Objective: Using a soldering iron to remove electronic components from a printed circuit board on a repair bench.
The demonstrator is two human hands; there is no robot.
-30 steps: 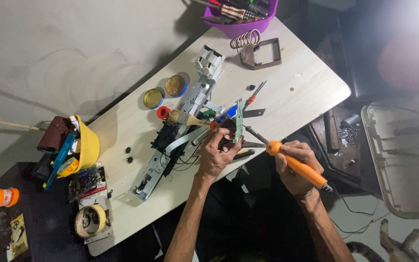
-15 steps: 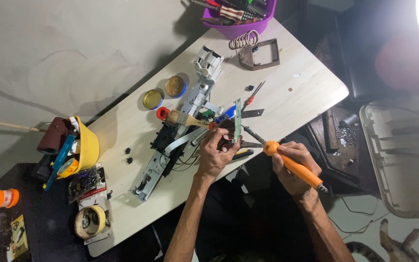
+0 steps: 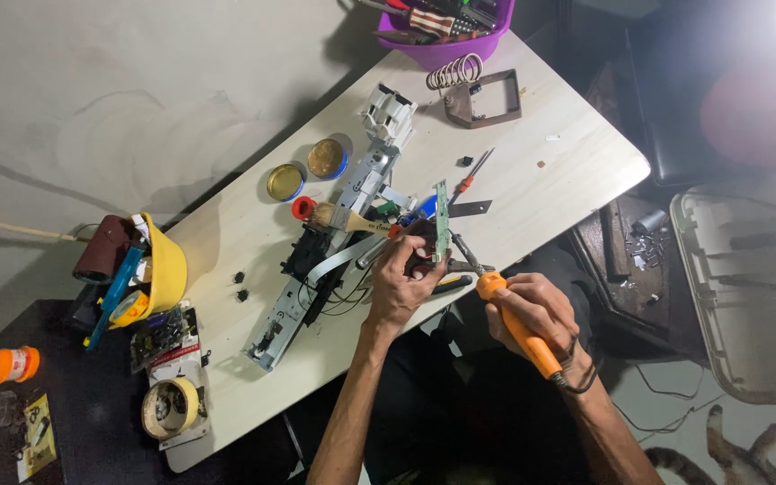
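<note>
Green circuit board (image 3: 442, 220) stood on edge at bench (image 3: 568, 171) front, gripped in left hand (image 3: 401, 278). Right hand (image 3: 532, 310) closed round orange soldering iron (image 3: 518, 328), tip at board: soldering step, judged. Next move wanted steady tip on joint. Counted: one board, one iron, one brush (image 3: 343, 217), two round tins (image 3: 307, 171), one tape roll (image 3: 170, 409).
</note>
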